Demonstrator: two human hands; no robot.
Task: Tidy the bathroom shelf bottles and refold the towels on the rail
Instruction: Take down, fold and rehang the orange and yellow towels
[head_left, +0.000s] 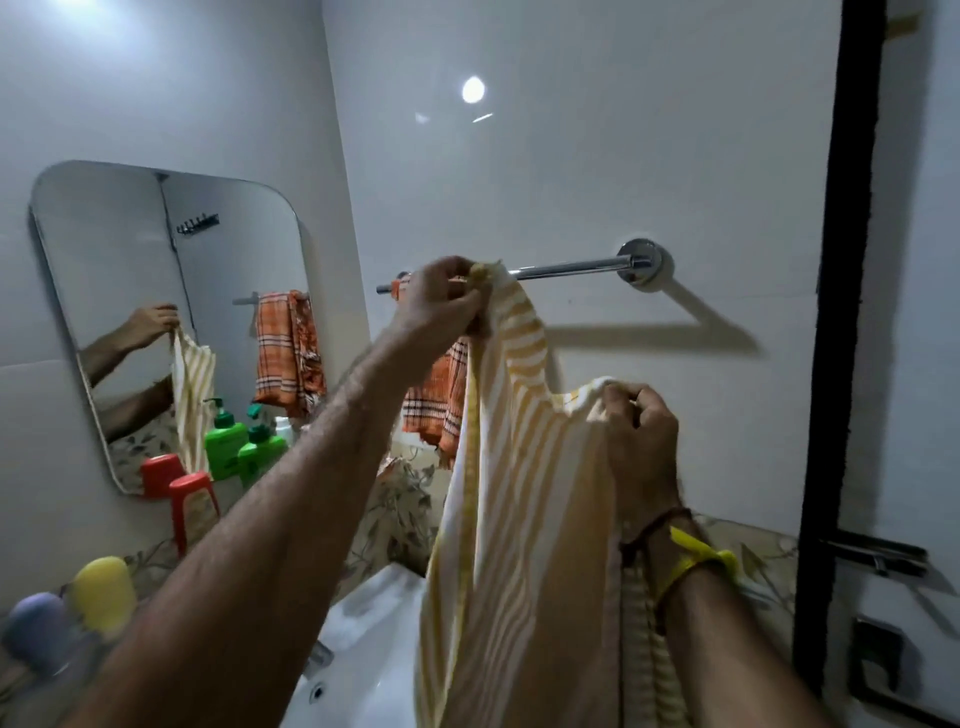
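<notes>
A yellow-and-white striped towel hangs down in front of me, held up by its top edge. My left hand pinches one top corner up near the chrome towel rail. My right hand grips the other top corner, lower and to the right. An orange checked towel hangs bunched on the left part of the rail, partly hidden behind my left arm and the striped towel. A green pump bottle stands on the shelf at left, with a red cap beside it.
A wall mirror at left reflects my arms and both towels. A white sink lies below the towel. Yellow and purple rounded objects sit at the lower left. A black door frame runs down the right side.
</notes>
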